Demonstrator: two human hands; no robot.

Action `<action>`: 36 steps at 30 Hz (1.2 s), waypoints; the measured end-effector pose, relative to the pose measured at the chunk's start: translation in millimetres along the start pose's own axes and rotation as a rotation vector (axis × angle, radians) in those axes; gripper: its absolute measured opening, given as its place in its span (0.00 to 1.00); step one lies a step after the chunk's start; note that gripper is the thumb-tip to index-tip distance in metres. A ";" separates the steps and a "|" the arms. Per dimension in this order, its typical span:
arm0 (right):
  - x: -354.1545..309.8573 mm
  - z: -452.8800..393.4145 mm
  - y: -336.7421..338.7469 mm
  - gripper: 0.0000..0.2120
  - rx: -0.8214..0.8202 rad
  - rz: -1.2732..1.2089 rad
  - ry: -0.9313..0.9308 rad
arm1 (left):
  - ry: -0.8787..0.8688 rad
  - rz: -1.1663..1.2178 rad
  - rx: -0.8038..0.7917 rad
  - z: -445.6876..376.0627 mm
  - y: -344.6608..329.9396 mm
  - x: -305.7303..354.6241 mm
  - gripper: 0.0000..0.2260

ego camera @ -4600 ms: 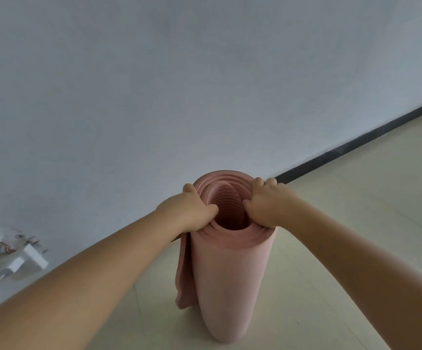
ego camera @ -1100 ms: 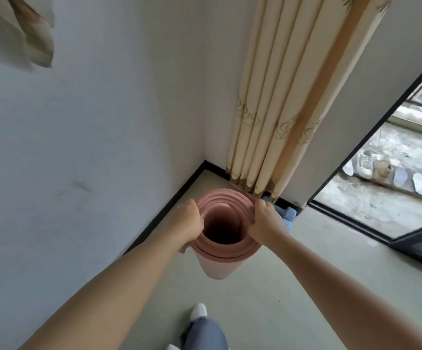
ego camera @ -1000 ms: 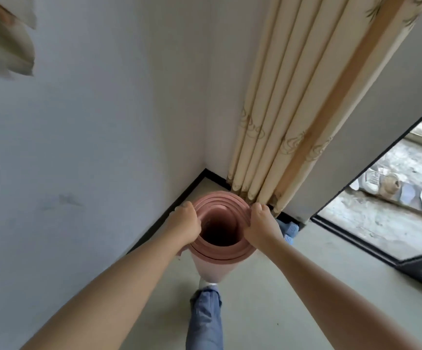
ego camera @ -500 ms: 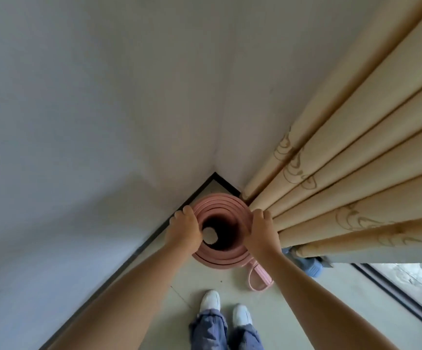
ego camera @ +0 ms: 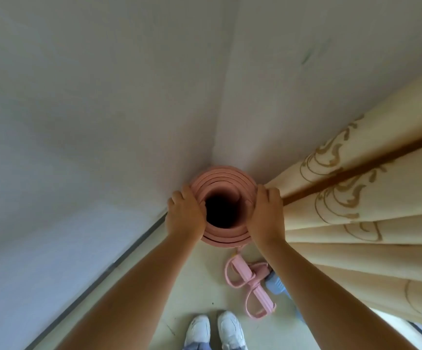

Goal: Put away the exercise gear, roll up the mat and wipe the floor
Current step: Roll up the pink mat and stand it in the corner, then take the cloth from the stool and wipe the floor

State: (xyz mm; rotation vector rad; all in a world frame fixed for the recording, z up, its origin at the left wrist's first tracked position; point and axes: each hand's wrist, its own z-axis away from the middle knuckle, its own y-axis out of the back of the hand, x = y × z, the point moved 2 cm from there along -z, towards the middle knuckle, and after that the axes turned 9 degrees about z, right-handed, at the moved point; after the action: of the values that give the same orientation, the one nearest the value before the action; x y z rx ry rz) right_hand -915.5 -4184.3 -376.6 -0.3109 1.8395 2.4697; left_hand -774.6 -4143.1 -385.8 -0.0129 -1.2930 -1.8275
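Note:
The pink rolled-up mat [ego camera: 223, 179] stands on end in the corner where two white walls meet, seen from straight above with its dark hollow core in the middle. My left hand [ego camera: 185, 215] grips the roll's left rim, thumb inside the layers. My right hand [ego camera: 265, 213] grips the right rim, fingers curled over the edge. A pink pedal resistance band [ego camera: 251, 284] lies on the floor just in front of the mat, to the right. A blue object [ego camera: 275, 284] lies beside it, partly hidden by my right forearm.
A beige patterned curtain [ego camera: 356, 210] hangs close against the mat's right side. A dark baseboard [ego camera: 119, 261] runs along the left wall. My white shoes [ego camera: 215, 329] stand on the pale floor [ego camera: 192, 279] in front of the corner.
I carried the upright mat across the room to the corner. Over the last second it moved in against the walls beside the curtain, and I now look straight down into it.

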 end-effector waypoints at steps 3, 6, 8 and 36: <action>0.9 -20.5 -3.8 0.21 0.040 0.030 -0.008 | -0.071 -0.066 0.043 -17.5 -5.2 9.0 0.26; 3.5 -30.3 -7.4 0.21 0.044 0.048 -0.020 | -0.089 -0.085 0.071 -23.8 -8.8 16.0 0.27; 7.0 -30.5 -7.7 0.22 0.034 0.091 0.006 | -0.085 -0.086 0.079 -23.6 -10.8 19.0 0.27; -220.8 256.9 39.1 0.20 -0.105 0.461 1.142 | 0.511 -0.173 0.309 319.3 146.4 -211.7 0.15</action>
State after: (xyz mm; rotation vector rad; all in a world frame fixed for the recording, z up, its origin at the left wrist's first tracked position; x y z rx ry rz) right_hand -739.6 -3932.8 -227.9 -1.7937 2.2533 2.9669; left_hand -691.3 -3774.9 -225.5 0.7071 -1.2110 -1.6043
